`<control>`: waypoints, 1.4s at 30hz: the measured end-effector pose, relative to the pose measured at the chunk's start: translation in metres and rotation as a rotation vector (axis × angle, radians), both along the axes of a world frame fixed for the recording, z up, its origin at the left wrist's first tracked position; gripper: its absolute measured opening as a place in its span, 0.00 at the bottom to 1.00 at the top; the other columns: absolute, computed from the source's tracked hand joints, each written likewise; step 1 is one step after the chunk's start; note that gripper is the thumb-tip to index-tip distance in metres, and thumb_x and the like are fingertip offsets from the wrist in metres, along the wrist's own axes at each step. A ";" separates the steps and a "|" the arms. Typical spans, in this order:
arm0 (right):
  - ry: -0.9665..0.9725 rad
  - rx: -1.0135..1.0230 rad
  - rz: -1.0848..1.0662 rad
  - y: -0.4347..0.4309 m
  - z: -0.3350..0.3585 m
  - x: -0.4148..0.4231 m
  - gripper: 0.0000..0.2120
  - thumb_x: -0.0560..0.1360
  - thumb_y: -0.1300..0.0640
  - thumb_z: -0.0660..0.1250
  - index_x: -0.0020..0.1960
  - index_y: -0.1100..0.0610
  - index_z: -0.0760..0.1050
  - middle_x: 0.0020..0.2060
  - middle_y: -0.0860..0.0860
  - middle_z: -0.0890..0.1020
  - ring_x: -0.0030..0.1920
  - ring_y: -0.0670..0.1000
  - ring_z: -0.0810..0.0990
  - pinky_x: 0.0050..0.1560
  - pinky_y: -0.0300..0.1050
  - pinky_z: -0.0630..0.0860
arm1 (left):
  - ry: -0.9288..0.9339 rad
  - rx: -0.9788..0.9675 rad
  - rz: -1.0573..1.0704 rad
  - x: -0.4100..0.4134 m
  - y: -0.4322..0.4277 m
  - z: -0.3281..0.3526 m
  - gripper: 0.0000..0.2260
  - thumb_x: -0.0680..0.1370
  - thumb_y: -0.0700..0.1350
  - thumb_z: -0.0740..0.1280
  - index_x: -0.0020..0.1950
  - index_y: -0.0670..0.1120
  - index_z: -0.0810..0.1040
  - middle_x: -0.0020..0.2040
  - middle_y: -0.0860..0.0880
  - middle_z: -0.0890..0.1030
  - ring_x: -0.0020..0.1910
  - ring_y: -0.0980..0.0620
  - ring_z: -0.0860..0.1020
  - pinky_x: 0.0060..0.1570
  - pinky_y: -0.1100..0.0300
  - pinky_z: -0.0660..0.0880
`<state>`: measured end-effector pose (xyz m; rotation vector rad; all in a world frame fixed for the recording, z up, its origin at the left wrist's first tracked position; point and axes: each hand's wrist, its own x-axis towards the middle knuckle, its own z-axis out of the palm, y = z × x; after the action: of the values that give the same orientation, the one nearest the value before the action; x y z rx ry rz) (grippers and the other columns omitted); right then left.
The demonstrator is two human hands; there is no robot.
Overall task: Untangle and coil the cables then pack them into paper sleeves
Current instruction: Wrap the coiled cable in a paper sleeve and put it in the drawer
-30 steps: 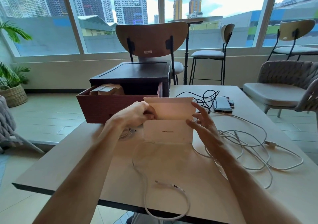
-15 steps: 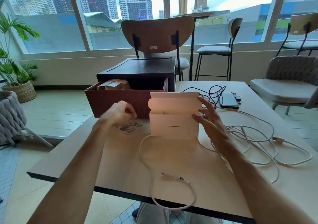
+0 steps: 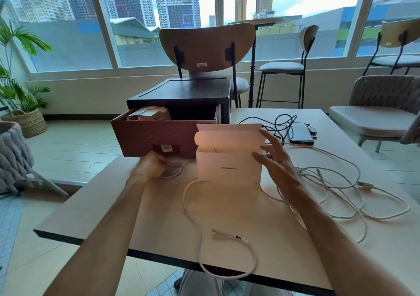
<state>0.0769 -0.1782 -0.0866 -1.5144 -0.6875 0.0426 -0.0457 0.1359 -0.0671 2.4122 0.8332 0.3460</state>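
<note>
A white paper sleeve stands upright on the table with its top flap open. My right hand steadies its right edge with spread fingers. Left of the sleeve, my left hand is closed around a small coiled white cable lying on the table. A loose white cable loops from under the sleeve to the near table edge. A tangle of white cables spreads to the right. A black cable lies behind the sleeve.
A red-brown open drawer of a dark box holds brown paper packets at the table's far left. A dark phone lies far right of the sleeve. Chairs stand around the table.
My left hand left the sleeve's flap and dropped down-left onto the coiled cable, closing around it. The right hand stayed at the sleeve's right edge.
</note>
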 end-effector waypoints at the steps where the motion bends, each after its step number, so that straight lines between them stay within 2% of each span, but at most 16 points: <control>1: 0.000 -0.001 -0.002 0.000 0.000 0.000 0.32 0.70 0.45 0.70 0.73 0.36 0.65 0.65 0.58 0.72 0.61 0.50 0.74 0.49 0.39 0.71 | -0.015 -0.036 -0.003 0.001 0.001 -0.002 0.10 0.78 0.36 0.69 0.56 0.42 0.85 0.53 0.42 0.85 0.54 0.43 0.81 0.49 0.62 0.71; 3: 0.006 0.003 -0.003 0.000 0.000 0.000 0.32 0.70 0.45 0.70 0.73 0.36 0.66 0.65 0.58 0.73 0.62 0.53 0.75 0.50 0.41 0.73 | -0.056 -0.126 -0.009 0.000 -0.001 -0.001 0.08 0.77 0.34 0.69 0.55 0.39 0.85 0.44 0.40 0.84 0.44 0.43 0.82 0.42 0.64 0.73; 6: 0.012 0.006 0.004 -0.001 0.000 0.000 0.33 0.70 0.45 0.71 0.73 0.36 0.66 0.64 0.58 0.73 0.62 0.57 0.75 0.52 0.43 0.73 | -0.073 -0.222 -0.041 -0.003 -0.007 0.016 0.05 0.78 0.34 0.68 0.51 0.41 0.83 0.34 0.45 0.78 0.30 0.52 0.74 0.30 0.64 0.73; 11: 0.017 0.008 0.006 0.000 0.003 -0.003 0.34 0.70 0.46 0.70 0.74 0.40 0.65 0.64 0.58 0.73 0.61 0.55 0.75 0.49 0.39 0.73 | -0.179 -0.161 -0.174 -0.012 -0.013 0.056 0.08 0.77 0.34 0.70 0.43 0.46 0.82 0.37 0.43 0.81 0.34 0.48 0.77 0.37 0.57 0.75; 16: 0.027 0.015 0.016 -0.002 0.007 -0.009 0.34 0.69 0.46 0.69 0.74 0.39 0.65 0.61 0.52 0.74 0.59 0.48 0.75 0.48 0.36 0.71 | -0.485 -0.313 -0.367 -0.025 -0.045 0.097 0.03 0.78 0.37 0.70 0.45 0.43 0.82 0.39 0.42 0.83 0.37 0.47 0.79 0.42 0.54 0.79; 20: 0.017 0.014 0.020 -0.003 0.011 -0.013 0.33 0.70 0.49 0.67 0.75 0.42 0.66 0.57 0.47 0.76 0.53 0.41 0.78 0.43 0.28 0.73 | -0.538 -0.302 -0.567 -0.019 -0.075 0.101 0.04 0.77 0.37 0.71 0.48 0.36 0.82 0.35 0.40 0.81 0.28 0.46 0.74 0.29 0.60 0.75; 22: 0.011 0.021 0.026 -0.004 0.013 -0.016 0.33 0.70 0.51 0.65 0.75 0.45 0.66 0.55 0.48 0.77 0.47 0.35 0.79 0.40 0.24 0.72 | -0.563 -0.254 -0.595 -0.007 -0.088 0.095 0.02 0.76 0.37 0.72 0.47 0.38 0.83 0.36 0.38 0.82 0.27 0.47 0.73 0.29 0.59 0.72; 24: 0.021 0.042 0.036 -0.004 0.016 -0.018 0.33 0.69 0.54 0.64 0.75 0.48 0.66 0.53 0.47 0.78 0.44 0.32 0.79 0.39 0.24 0.72 | -0.598 -0.209 -0.587 0.006 -0.099 0.088 0.01 0.76 0.39 0.73 0.45 0.43 0.84 0.38 0.39 0.84 0.28 0.41 0.76 0.30 0.50 0.75; 26: 0.033 0.058 0.037 -0.004 0.017 -0.018 0.33 0.69 0.56 0.63 0.74 0.50 0.67 0.50 0.46 0.80 0.43 0.32 0.80 0.39 0.25 0.72 | -0.611 -0.178 -0.575 0.019 -0.108 0.082 0.01 0.75 0.42 0.74 0.44 0.48 0.85 0.39 0.38 0.84 0.35 0.33 0.80 0.36 0.40 0.78; 28: 0.040 0.066 0.038 -0.003 0.018 -0.019 0.34 0.68 0.56 0.62 0.74 0.50 0.67 0.49 0.46 0.81 0.42 0.33 0.80 0.38 0.25 0.72 | -0.609 -0.144 -0.555 0.030 -0.116 0.077 0.01 0.75 0.44 0.75 0.44 0.50 0.85 0.39 0.44 0.85 0.37 0.40 0.83 0.39 0.44 0.81; 31: 0.050 0.054 0.034 -0.003 0.019 -0.020 0.33 0.67 0.55 0.62 0.73 0.47 0.68 0.52 0.48 0.79 0.44 0.33 0.79 0.39 0.25 0.72 | -0.605 -0.063 -0.542 0.043 -0.125 0.069 0.01 0.75 0.43 0.75 0.46 0.47 0.86 0.36 0.53 0.85 0.33 0.61 0.80 0.35 0.64 0.77; 33: 0.056 0.040 0.029 -0.003 0.019 -0.019 0.33 0.67 0.53 0.63 0.72 0.41 0.68 0.56 0.51 0.77 0.51 0.37 0.79 0.43 0.31 0.74 | -0.597 -0.010 -0.537 0.049 -0.127 0.063 0.02 0.74 0.43 0.76 0.45 0.46 0.86 0.37 0.54 0.85 0.34 0.63 0.80 0.37 0.69 0.75; 35: 0.053 0.019 0.023 -0.004 0.017 -0.017 0.33 0.67 0.51 0.64 0.71 0.37 0.68 0.60 0.54 0.76 0.59 0.45 0.76 0.46 0.36 0.73 | -0.591 0.007 -0.511 0.053 -0.129 0.057 0.02 0.74 0.43 0.76 0.46 0.47 0.86 0.39 0.54 0.85 0.36 0.62 0.82 0.40 0.66 0.78; 38: 0.057 0.034 0.016 -0.004 0.016 -0.015 0.33 0.67 0.53 0.64 0.72 0.41 0.68 0.59 0.55 0.78 0.54 0.47 0.77 0.41 0.27 0.73 | -0.535 0.063 -0.499 0.056 -0.134 0.050 0.03 0.74 0.43 0.76 0.46 0.46 0.87 0.40 0.53 0.86 0.37 0.60 0.83 0.42 0.68 0.78; 40: 0.054 0.042 0.009 -0.004 0.017 -0.016 0.34 0.66 0.54 0.63 0.73 0.44 0.68 0.57 0.53 0.77 0.52 0.46 0.77 0.39 0.25 0.72 | -0.473 0.096 -0.528 0.056 -0.137 0.049 0.03 0.74 0.41 0.76 0.47 0.44 0.87 0.41 0.52 0.86 0.36 0.65 0.81 0.41 0.76 0.73; 42: 0.051 0.044 0.012 -0.004 0.017 -0.017 0.35 0.66 0.54 0.63 0.74 0.45 0.67 0.56 0.52 0.77 0.51 0.43 0.77 0.38 0.24 0.72 | -0.427 0.088 -0.580 0.056 -0.137 0.051 0.04 0.74 0.41 0.76 0.48 0.44 0.87 0.44 0.53 0.86 0.37 0.71 0.79 0.43 0.77 0.73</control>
<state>0.0603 -0.1821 -0.0693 -1.4620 -0.6529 0.0742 0.0103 -0.0013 -0.0163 2.3976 -0.0753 0.6357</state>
